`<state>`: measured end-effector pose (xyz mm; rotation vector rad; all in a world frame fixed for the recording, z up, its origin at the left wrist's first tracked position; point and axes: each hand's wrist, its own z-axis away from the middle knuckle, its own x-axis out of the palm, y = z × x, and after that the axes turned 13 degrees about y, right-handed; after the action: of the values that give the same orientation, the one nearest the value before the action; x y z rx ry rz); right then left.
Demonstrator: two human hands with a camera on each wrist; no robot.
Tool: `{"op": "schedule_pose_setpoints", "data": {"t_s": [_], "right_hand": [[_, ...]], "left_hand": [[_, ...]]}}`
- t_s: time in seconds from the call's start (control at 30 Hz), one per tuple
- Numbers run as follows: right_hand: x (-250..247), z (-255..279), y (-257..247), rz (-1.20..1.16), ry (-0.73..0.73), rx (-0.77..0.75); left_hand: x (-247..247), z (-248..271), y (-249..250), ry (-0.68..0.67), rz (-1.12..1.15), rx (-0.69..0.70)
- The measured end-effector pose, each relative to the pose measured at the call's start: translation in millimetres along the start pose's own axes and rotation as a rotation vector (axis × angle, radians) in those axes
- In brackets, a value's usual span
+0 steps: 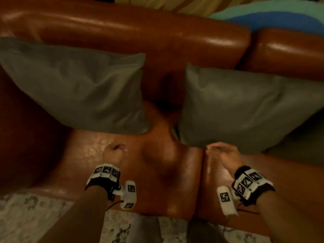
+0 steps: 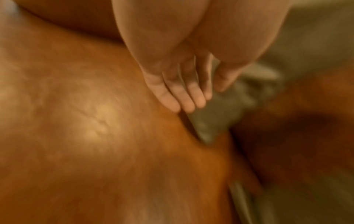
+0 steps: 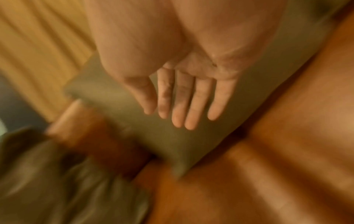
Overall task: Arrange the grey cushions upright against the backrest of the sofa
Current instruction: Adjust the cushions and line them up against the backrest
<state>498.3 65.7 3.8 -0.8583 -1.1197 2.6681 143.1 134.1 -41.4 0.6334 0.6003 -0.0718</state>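
Two grey cushions lean against the brown leather sofa's backrest [image 1: 140, 32]: the left cushion [image 1: 78, 90] and the right cushion [image 1: 242, 109]. Between them shows a gap of bare leather. My left hand [image 1: 115, 151] hovers over the seat [image 1: 157, 172] just below the left cushion and holds nothing. In the blurred left wrist view its fingers [image 2: 184, 97] hang relaxed, with a grey cushion corner [image 2: 214, 121] beyond them. My right hand [image 1: 220, 151] is at the right cushion's lower edge. Its fingers [image 3: 182, 106] lie straight over the grey cushion [image 3: 134, 144]; whether they touch it I cannot tell.
More grey fabric [image 1: 301, 148] lies on the seat under the right cushion. A second backrest section [image 1: 289, 50] continues to the right. A blue and teal object [image 1: 280, 16] and striped cloth [image 1: 175, 4] lie behind the sofa. A patterned rug [image 1: 35, 216] covers the floor in front.
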Motion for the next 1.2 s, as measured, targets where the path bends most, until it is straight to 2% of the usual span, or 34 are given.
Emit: {"op": "schedule_pose_setpoints", "data": {"t_s": [0.1, 0.17, 0.27, 0.33, 0.43, 0.5, 0.6, 0.7, 0.97, 1.2], "right_hand": [[-89, -25, 26, -0.031, 0.297, -0.002], [-140, -46, 24, -0.088, 0.482, -0.022], [-187, -94, 9, -0.187, 0.559, -0.040], [-198, -110, -14, -0.235, 0.462, 0.018], [-192, -119, -34, -0.376, 0.200, 0.066], [-182, -116, -42, -0.463, 0.143, 0.035], [-171, -106, -41, -0.541, 0.168, -0.016], [-159, -100, -38, -0.586, 0.122, -0.043], [-155, -109, -36, -0.554, 0.143, 0.056], [-150, -100, -39, -0.521, 0.205, 0.098]], "left_hand": [[59, 56, 28, -0.135, -0.060, 0.128], [93, 86, 56, -0.128, -0.021, 0.248], [129, 116, 109, -0.086, -0.038, 0.360], [146, 131, 144, -0.156, 0.079, 0.314], [162, 146, 172, -0.294, 0.225, 0.174], [163, 151, 176, -0.326, 0.286, 0.128], [156, 153, 171, -0.314, 0.409, 0.129], [146, 144, 164, -0.251, 0.512, 0.145], [146, 134, 155, -0.252, 0.451, 0.157], [147, 127, 162, -0.263, 0.380, 0.102]]}}
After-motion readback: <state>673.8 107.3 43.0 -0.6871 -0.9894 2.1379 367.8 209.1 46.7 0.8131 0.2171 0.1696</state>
